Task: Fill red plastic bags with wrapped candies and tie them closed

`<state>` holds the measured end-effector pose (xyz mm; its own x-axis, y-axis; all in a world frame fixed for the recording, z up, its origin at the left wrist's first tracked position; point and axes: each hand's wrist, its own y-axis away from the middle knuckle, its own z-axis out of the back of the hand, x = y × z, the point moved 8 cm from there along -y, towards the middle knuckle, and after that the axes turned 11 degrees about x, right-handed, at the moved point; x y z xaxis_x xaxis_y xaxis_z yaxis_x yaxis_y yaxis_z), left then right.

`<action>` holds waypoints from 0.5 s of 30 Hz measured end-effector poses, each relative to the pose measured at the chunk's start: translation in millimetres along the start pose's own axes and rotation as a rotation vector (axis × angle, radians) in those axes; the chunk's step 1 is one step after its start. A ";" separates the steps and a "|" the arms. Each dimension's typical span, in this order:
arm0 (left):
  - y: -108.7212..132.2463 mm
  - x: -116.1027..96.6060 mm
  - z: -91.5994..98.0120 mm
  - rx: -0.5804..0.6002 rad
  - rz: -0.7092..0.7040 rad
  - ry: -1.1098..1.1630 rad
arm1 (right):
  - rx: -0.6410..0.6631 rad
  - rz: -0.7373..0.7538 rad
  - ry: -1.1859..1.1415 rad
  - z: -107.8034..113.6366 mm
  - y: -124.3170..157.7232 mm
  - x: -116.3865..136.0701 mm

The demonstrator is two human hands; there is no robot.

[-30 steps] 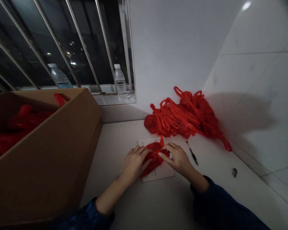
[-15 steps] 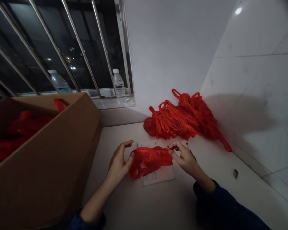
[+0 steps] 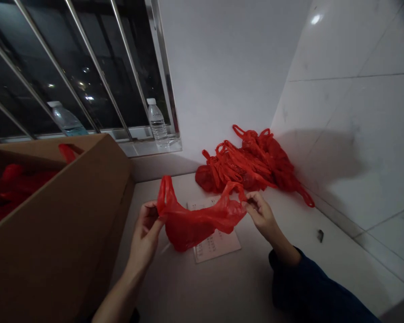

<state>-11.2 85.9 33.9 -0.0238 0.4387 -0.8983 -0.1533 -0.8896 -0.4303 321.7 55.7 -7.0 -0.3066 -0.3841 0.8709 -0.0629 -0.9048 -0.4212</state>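
Observation:
A thin red plastic bag point(image 3: 191, 226) is stretched between my two hands, its two loop handles standing up at either end. My left hand point(image 3: 147, 228) pinches the bag's left side just below one handle. On the opposite side my right hand point(image 3: 261, 215) grips the edge near the other handle between thumb and fingers. Beneath the bag lies a printed booklet point(image 3: 218, 247) on the white surface, partly covered by the red plastic. Beyond the hands, against the wall, a heap of red plastic bags point(image 3: 252, 157) shows many loop handles.
On the left stands a large cardboard box point(image 3: 67, 211) with red bags point(image 3: 23, 186) inside. Two plastic bottles, one upright point(image 3: 157, 123) and one tilted point(image 3: 67, 120), are by the barred window. A small dark object point(image 3: 320, 236) lies at the right, near the tiled wall point(image 3: 366, 148).
The bag was bunched flat and is now spread wider, with both handles upright. My left hand has moved left, away from the right one. The view has shifted slightly right.

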 end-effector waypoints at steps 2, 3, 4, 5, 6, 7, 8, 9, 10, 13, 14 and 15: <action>3.9 -21.6 -8.4 0.139 -0.055 -0.036 | -0.060 0.079 0.019 5.3 5.9 21.3; 6.6 -34.1 -16.2 0.236 -0.095 -0.076 | -0.111 0.141 0.045 8.0 11.1 37.5; 10.0 -46.3 -24.9 0.339 -0.136 -0.121 | -0.159 0.212 0.079 9.2 17.6 56.0; 13.8 -57.2 -33.1 0.433 -0.176 -0.160 | -0.190 0.295 0.115 7.8 24.7 75.6; 17.6 -66.3 -40.0 0.513 -0.210 -0.184 | -0.178 0.375 0.152 1.6 30.8 94.0; 21.1 -72.9 -45.6 0.581 -0.230 -0.195 | -0.106 0.443 0.192 -10.2 35.0 109.5; 24.2 -77.3 -49.7 0.633 -0.238 -0.191 | 0.013 0.496 0.244 -26.8 37.6 120.7; 26.9 -79.5 -52.6 0.674 -0.231 -0.177 | 0.163 0.514 0.313 -46.6 38.9 125.2; 29.6 -80.0 -54.9 0.712 -0.215 -0.159 | 0.323 0.492 0.398 -66.9 39.3 121.8; 36.5 -77.5 -57.9 0.791 -0.156 -0.142 | 0.653 0.230 0.649 -104.7 35.9 76.4; 37.5 -76.5 -57.2 0.796 -0.145 -0.184 | 0.688 0.151 0.695 -107.7 34.0 60.4; 38.0 -75.6 -56.4 0.800 -0.140 -0.261 | 0.698 0.094 0.703 -108.1 31.9 47.5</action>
<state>40.4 11.8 80.5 -0.1642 0.6404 -0.7502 -0.8211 -0.5102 -0.2558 202.4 28.5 -6.5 -0.7887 -0.4679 0.3988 0.4946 -0.8682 -0.0406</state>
